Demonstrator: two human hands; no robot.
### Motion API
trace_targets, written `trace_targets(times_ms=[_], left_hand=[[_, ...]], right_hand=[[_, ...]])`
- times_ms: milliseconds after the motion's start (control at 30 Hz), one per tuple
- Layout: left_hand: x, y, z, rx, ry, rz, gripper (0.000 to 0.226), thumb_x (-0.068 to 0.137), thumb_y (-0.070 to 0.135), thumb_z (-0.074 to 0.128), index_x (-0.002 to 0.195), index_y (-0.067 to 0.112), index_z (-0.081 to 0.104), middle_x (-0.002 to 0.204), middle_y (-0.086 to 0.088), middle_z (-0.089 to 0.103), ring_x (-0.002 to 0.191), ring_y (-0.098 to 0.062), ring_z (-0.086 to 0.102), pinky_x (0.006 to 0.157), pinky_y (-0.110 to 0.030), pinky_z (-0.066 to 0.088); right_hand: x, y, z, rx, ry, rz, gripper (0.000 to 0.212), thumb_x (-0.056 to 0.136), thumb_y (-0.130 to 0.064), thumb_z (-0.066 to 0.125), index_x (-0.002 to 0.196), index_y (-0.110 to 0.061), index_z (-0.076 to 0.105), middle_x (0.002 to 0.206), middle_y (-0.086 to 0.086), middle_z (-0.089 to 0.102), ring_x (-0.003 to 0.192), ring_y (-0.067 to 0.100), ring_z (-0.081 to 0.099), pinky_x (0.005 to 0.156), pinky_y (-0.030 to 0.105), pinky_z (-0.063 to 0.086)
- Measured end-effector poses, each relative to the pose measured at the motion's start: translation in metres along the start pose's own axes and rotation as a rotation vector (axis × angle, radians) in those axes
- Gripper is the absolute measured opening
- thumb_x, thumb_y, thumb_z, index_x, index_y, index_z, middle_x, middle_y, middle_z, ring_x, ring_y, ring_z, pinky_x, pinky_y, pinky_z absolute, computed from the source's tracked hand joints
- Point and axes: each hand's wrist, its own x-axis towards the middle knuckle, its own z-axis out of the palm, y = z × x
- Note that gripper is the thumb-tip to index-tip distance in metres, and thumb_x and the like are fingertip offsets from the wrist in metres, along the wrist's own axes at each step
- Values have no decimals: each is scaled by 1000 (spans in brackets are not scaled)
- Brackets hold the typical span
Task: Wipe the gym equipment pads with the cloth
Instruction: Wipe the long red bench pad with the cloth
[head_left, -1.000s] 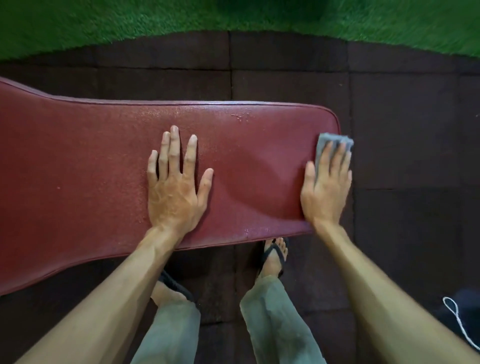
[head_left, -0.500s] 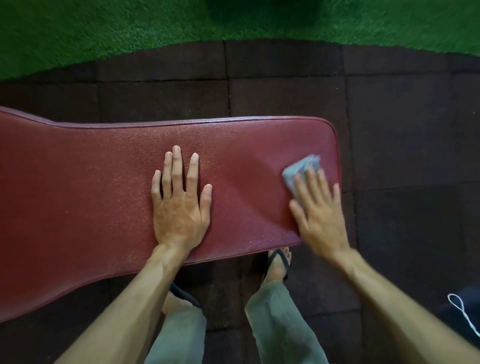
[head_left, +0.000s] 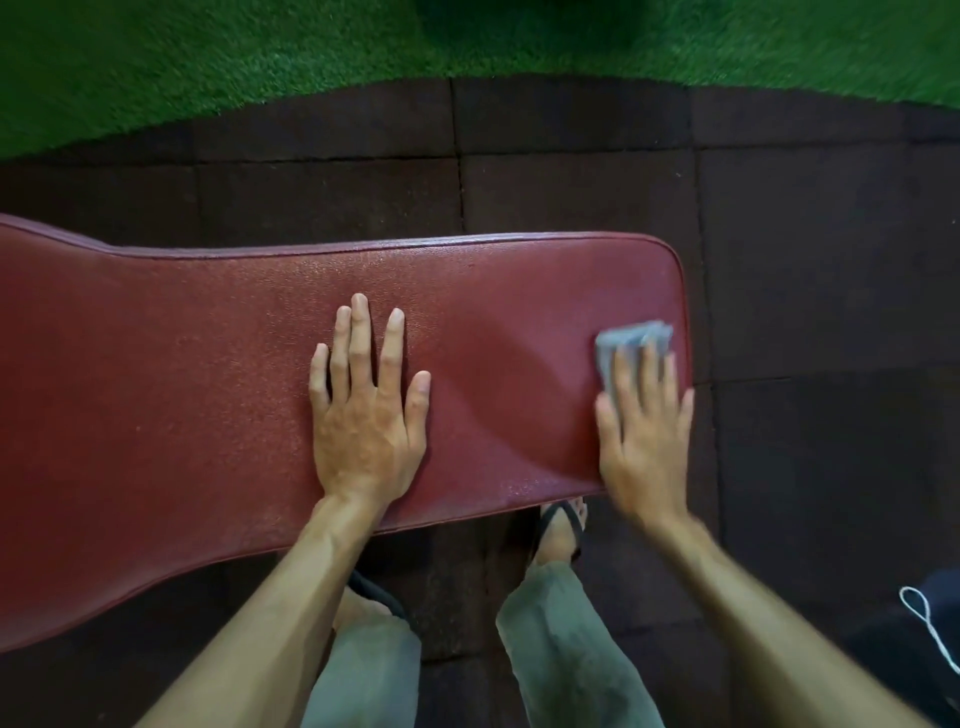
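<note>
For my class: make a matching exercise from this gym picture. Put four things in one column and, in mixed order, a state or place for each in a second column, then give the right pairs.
Column 1
1. left hand
2. right hand
3. cloth
4. turf

Column 2
A. grey, folded, near the right end of the red pad
B. green, beyond the dark floor tiles
C. lies flat and bare, fingers spread, mid-pad
D. blurred, presses the cloth onto the pad

Pairs: 1-C, 2-D, 3-A, 4-B
</note>
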Motion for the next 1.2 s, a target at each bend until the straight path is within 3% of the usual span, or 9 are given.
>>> trace_targets(times_ms=[100, 233, 333, 467, 600, 800, 933, 1033, 1200], left_hand=[[-1, -1, 0, -4, 4, 4, 59, 106, 45, 22, 159, 19, 21, 168, -12, 13, 156, -26, 12, 125, -47, 16], [1, -1, -1, -12, 18, 11, 58, 107, 44, 21, 159, 20, 21, 168, -12, 13, 156, -25, 13, 124, -46, 16], [1, -2, -1, -21, 12, 9, 57, 107, 42, 21, 159, 20, 21, 168, -11, 13, 156, -25, 12, 125, -46, 16], [-1, -2, 1, -13, 3, 7, 58, 106, 43, 20, 160, 20, 19, 168, -11, 11, 156, -26, 12, 125, -46, 14], [0, -2, 0, -3, 5, 12, 59, 106, 45, 17, 160, 20, 18, 168, -11, 12, 156, -26, 12, 125, -45, 14], [0, -3, -1, -37, 8, 5, 55, 107, 40, 18, 159, 20, 22, 168, -10, 14, 156, -24, 13, 124, -43, 13], [1, -6, -4, -181, 19, 15, 56, 107, 40, 20, 158, 18, 27, 168, -7, 17, 156, -21, 14, 125, -43, 13], [5, 2, -15, -287, 47, -50, 60, 106, 44, 22, 156, 14, 29, 167, -8, 20, 155, -22, 17, 124, -44, 13], [16, 55, -9, -191, -11, 63, 59, 105, 39, 31, 159, 18, 20, 168, -11, 10, 156, -26, 7, 125, -46, 6]], right_hand=[[71, -61, -6, 113, 155, 197, 66, 99, -52, 16, 159, -24, 15, 168, 7, 4, 155, 28, 1, 121, 57, 15], [39, -134, 9, 163, 37, -211, 58, 104, -45, 18, 159, -26, 15, 168, 0, 1, 155, 20, -6, 124, 49, 5], [-29, -101, 12, 210, -125, -348, 54, 105, -46, 16, 158, -33, 15, 168, -9, -3, 154, 14, -9, 124, 48, 6], [-31, -21, 5, 149, -27, -87, 57, 103, -54, 9, 156, -35, 18, 167, -10, 3, 154, 12, -5, 121, 58, 8], [56, -67, -9, 293, 131, 239, 67, 98, -55, 10, 158, -26, 17, 168, 2, 2, 155, 23, -4, 122, 57, 10], [4, -172, 11, 540, -61, -126, 57, 103, -48, 12, 157, -32, 16, 167, -11, -4, 152, 6, -16, 122, 38, -12], [-2, -148, -6, 892, 14, -11, 51, 106, -39, 21, 151, -24, 41, 163, -9, 27, 152, 0, 10, 127, 42, 7], [23, -113, -8, 660, 185, -40, 49, 105, -36, 30, 151, -23, 40, 165, 1, 23, 154, 13, 10, 124, 51, 16], [44, -78, 17, 79, 91, -125, 59, 104, -46, 24, 159, -27, 12, 168, 6, -1, 155, 27, -6, 124, 55, 5]])
